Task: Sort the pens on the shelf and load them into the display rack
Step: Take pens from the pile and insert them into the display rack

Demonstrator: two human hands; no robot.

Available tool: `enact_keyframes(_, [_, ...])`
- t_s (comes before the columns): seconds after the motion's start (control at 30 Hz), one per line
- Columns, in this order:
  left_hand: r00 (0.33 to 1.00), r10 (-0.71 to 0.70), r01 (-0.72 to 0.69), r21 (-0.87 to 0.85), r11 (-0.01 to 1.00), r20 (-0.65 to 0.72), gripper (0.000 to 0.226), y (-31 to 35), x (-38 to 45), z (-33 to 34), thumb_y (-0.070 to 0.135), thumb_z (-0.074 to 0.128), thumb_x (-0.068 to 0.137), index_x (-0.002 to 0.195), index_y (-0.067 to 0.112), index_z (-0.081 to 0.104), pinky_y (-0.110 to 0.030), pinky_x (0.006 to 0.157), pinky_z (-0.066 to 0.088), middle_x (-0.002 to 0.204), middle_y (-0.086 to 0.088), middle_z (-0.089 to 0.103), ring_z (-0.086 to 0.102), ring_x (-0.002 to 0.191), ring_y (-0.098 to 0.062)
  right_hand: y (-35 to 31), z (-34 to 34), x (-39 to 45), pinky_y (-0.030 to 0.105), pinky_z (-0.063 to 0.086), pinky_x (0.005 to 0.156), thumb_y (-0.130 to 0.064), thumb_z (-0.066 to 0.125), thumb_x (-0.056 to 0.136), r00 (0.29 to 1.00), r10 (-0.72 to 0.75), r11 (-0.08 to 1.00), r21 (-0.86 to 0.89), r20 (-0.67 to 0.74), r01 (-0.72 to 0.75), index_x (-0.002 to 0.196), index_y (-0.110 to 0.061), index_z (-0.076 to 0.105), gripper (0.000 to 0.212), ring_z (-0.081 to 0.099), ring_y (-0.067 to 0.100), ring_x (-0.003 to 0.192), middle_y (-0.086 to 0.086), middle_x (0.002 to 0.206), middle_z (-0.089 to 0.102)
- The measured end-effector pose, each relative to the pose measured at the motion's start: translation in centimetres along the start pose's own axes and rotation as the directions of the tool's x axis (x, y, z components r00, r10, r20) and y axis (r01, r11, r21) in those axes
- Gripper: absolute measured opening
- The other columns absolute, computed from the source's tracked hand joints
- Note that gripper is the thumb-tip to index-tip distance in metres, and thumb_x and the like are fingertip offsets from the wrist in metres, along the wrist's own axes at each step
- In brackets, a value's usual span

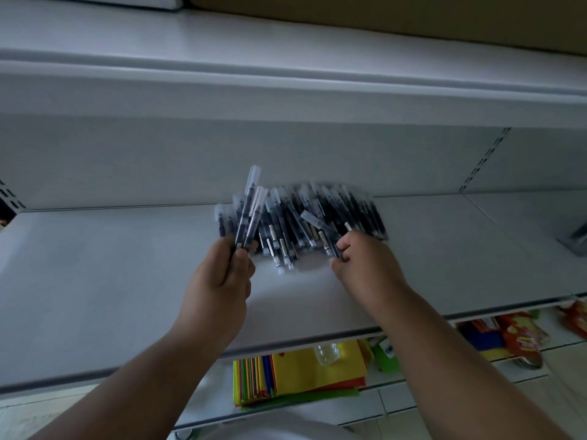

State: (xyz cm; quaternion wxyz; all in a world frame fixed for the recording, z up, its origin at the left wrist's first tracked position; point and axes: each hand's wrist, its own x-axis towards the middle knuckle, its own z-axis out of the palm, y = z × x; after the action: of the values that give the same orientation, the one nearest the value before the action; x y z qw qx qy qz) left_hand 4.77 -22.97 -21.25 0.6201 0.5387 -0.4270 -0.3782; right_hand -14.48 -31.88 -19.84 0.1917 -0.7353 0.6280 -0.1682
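Observation:
A heap of dark pens with clear caps point(320, 217) lies on the white shelf point(111, 281), near its back wall. My left hand point(222, 274) grips a small bunch of pens point(249, 214) by their lower ends, caps pointing up, at the heap's left edge. My right hand point(362, 265) pinches a single pen point(320, 227) at the heap's front right; its capped end tilts up to the left. No display rack is in view.
A second white shelf point(286, 77) overhangs above. Below the shelf's front edge lie a stack of coloured paper point(295, 376), a small glass jar point(327, 352) and red snack packets point(521, 338). A metal bracket point(576, 239) sits at the far right.

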Motion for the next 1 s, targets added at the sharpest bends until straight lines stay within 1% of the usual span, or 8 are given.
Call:
enact_keyframes(0.13, [0.999, -0.035, 0.035, 0.000, 0.999, -0.010, 0.017, -0.3, 0.0, 0.6, 0.009, 0.039, 0.104, 0.106, -0.001, 0.053, -0.027, 0.046, 0.020, 0.058, 0.010, 0.035, 0.024, 0.051, -0.009, 0.3, -0.8, 0.2, 0.024, 0.049, 0.062, -0.020, 0.068, 0.089, 0.997, 0.061, 0.965, 0.253, 0.055, -0.073, 0.118, -0.015, 0.062, 0.030, 0.061, 0.008, 0.068, -0.006, 0.082, 0.066])
enact_keyframes(0.23, [0.998, -0.069, 0.069, -0.045, 0.997, -0.006, 0.018, -0.2, 0.1, 1.6, 0.008, 0.038, 0.105, 0.103, -0.002, 0.053, -0.027, 0.046, 0.018, 0.058, 0.009, 0.034, 0.023, 0.050, -0.010, 0.1, -2.2, 0.8, 0.024, 0.043, 0.050, -0.008, 0.066, 0.090, 0.987, 0.130, 0.818, 0.551, 0.099, -0.163, 0.115, -0.007, 0.062, 0.025, 0.052, 0.008, 0.050, 0.004, 0.076, 0.068])
enact_keyframes(0.3, [0.997, -0.082, 0.082, -0.059, 0.995, 0.001, 0.018, -0.1, 0.1, 2.5, 0.008, 0.039, 0.104, 0.100, 0.000, 0.054, -0.027, 0.048, 0.018, 0.058, 0.008, 0.035, 0.024, 0.050, -0.010, -0.1, -3.4, 1.2, 0.021, 0.039, 0.045, -0.005, 0.062, 0.093, 0.981, 0.135, 0.739, 0.645, 0.141, -0.194, 0.110, -0.007, 0.062, 0.017, 0.049, 0.007, 0.047, 0.007, 0.077, 0.069])
enact_keyframes(0.43, [0.993, -0.114, 0.117, -0.100, 0.988, 0.033, 0.029, 0.1, -0.4, 4.4, 0.007, 0.040, 0.104, 0.080, 0.015, 0.053, -0.029, 0.048, 0.019, 0.058, 0.007, 0.036, 0.025, 0.050, -0.009, 1.1, -4.4, 1.2, 0.021, 0.035, 0.042, -0.003, 0.058, 0.094, 0.982, 0.117, 0.698, 0.691, 0.149, -0.188, 0.099, -0.008, 0.065, 0.010, 0.047, 0.006, 0.045, 0.004, 0.076, 0.070])
enact_keyframes(0.57, [0.988, -0.135, 0.141, -0.078, 0.987, 0.070, 0.024, -0.2, -1.0, 6.6, 0.008, 0.040, 0.104, 0.085, 0.015, 0.053, -0.032, 0.049, 0.018, 0.059, 0.007, 0.037, 0.026, 0.051, -0.010, 3.1, -5.0, -0.2, 0.022, 0.031, 0.042, 0.004, 0.054, 0.093, 0.983, 0.104, 0.572, 0.799, 0.152, -0.185, 0.096, -0.004, 0.061, 0.012, 0.044, 0.010, 0.044, 0.008, 0.081, 0.071])
enact_keyframes(0.67, [0.987, -0.142, 0.146, -0.061, 0.987, 0.073, 0.037, -0.1, -1.6, 9.2, 0.007, 0.041, 0.103, 0.075, 0.027, 0.056, -0.030, 0.050, 0.019, 0.058, 0.008, 0.038, 0.027, 0.050, -0.010, 4.9, -6.5, -1.2, 0.023, 0.030, 0.043, 0.007, 0.051, 0.091, 0.987, 0.092, 0.520, 0.839, 0.132, -0.161, 0.093, -0.007, 0.052, 0.015, 0.042, 0.014, 0.044, 0.012, 0.085, 0.072])
enact_keyframes(0.87, [0.992, -0.102, 0.107, -0.071, 0.992, 0.076, 0.020, 0.8, -3.7, 17.6, 0.005, 0.038, 0.104, 0.094, 0.009, 0.055, -0.030, 0.050, 0.017, 0.054, 0.011, 0.035, 0.025, 0.048, -0.010, 11.0, -11.2, -3.2, 0.024, 0.031, 0.043, 0.012, 0.045, 0.088, 0.998, 0.060, 0.521, 0.853, 0.008, -0.038, 0.099, -0.010, 0.045, 0.025, 0.041, 0.014, 0.043, 0.006, 0.080, 0.071])
enact_keyframes(1.0, [0.989, -0.118, 0.127, -0.097, 0.987, 0.090, 0.018, 0.3, -5.6, 25.6, 0.006, 0.037, 0.105, 0.096, 0.004, 0.053, -0.034, 0.053, 0.016, 0.056, 0.010, 0.033, 0.024, 0.053, -0.012, 17.9, -16.0, -5.2, 0.025, 0.035, 0.044, -0.008, 0.047, 0.101, 0.995, 0.056, 0.583, 0.811, -0.087, 0.038, 0.095, -0.013, 0.046, 0.008, 0.044, 0.018, 0.047, 0.009, 0.082, 0.070])
